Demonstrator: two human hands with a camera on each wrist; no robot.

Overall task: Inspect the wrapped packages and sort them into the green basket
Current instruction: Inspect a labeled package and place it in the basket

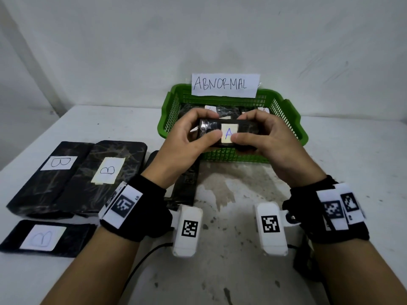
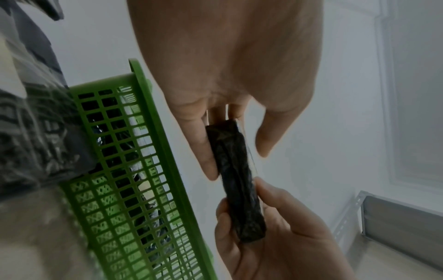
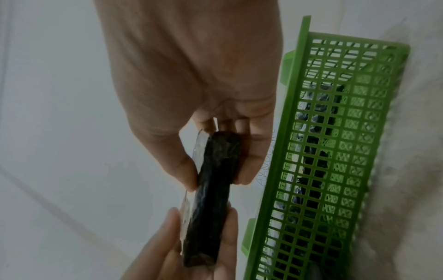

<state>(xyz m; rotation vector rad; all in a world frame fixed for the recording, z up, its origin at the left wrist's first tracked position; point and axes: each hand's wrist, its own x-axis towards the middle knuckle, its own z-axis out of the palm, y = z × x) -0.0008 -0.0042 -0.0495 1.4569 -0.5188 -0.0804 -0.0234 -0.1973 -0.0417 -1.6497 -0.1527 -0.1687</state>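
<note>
Both hands hold a small black wrapped package (image 1: 251, 128) level in front of me, above the near rim of the green basket (image 1: 293, 119). Its white label reads "A". My left hand (image 1: 211, 126) pinches the left end, thumb on the near face. At the right end my right hand (image 1: 241, 127) pinches it the same way. The left wrist view shows the package (image 2: 236, 180) edge-on between the left hand (image 2: 237, 163) and the right hand's fingers (image 2: 275, 227). In the right wrist view the right hand (image 3: 215, 181) grips the package (image 3: 210, 217). Black packages lie in the basket (image 2: 143, 170).
A paper sign reading "ABNORMAL" (image 1: 224, 84) stands on the basket's far rim against the wall. Three black packages labelled "B" (image 1: 55, 172) (image 1: 105, 172) (image 1: 44, 237) lie on the white table at the left. Another dark package (image 1: 187, 181) lies under my left wrist. A black cable (image 1: 143, 260) runs near the front.
</note>
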